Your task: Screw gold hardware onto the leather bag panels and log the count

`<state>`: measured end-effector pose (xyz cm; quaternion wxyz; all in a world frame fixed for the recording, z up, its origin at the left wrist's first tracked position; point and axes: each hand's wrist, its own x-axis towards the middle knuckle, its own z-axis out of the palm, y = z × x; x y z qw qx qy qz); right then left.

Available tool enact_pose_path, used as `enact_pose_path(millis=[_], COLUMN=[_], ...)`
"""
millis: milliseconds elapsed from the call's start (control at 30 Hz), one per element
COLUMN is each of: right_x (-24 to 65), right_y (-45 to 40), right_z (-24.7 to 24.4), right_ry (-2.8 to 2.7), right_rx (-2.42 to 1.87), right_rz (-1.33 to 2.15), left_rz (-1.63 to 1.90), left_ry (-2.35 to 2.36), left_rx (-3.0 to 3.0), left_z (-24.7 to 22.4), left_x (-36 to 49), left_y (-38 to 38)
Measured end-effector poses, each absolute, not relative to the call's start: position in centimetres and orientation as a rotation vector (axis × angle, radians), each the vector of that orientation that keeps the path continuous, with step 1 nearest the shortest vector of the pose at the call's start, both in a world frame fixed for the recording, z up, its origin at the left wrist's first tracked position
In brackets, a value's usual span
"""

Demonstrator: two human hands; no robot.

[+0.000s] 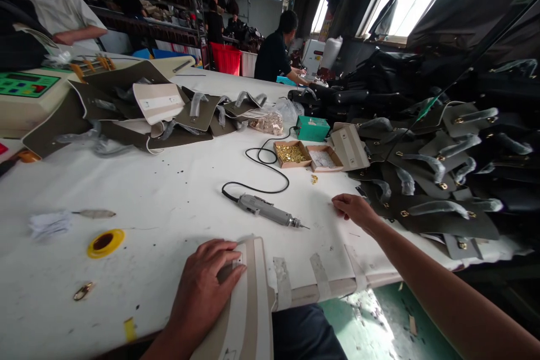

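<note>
My left hand [206, 278] holds a beige bag panel [250, 309] at the table's front edge. Its fingers and thumb close around a small fitting near the panel's far end. My right hand [352, 208] is over the table to the right, thumb and fingertips drawn together; whatever they may hold is too small to make out. Between the hands lies a grey electric screwdriver [268, 211], its bit pointing right and its black cord running back. Beyond my right hand are a few gold screws [314, 179], a box of gold hardware [292, 153] and a box of whitish pieces [324, 158].
A green power box [312, 128] stands behind the boxes. Dark bag panels with wrapped handles [436, 208] are heaped at right, more panels [194, 115] at back left. Yellow tape [105, 243], an awl [97, 214] and a gold clasp [83, 291] lie left. Co-workers [276, 53] sit beyond.
</note>
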<state>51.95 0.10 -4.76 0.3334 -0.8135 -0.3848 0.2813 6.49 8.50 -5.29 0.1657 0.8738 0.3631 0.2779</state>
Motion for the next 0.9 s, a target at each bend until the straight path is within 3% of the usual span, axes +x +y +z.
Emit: enact_pose_path(millis=[467, 900], right_x=[50.8, 48.5], right_y=[2.4, -0.5], right_z=[-4.4, -3.8], right_ry=[-1.023, -1.474], right_rx=[-2.327, -2.466], right_rz=[0.685, 0.119], left_rz=[0.760, 0.804], left_ry=[1.055, 1.047], left_rx=[2.451, 2.414], left_z=[-5.0, -4.9], left_x=[6.5, 6.6], left_y=[8.1, 7.9])
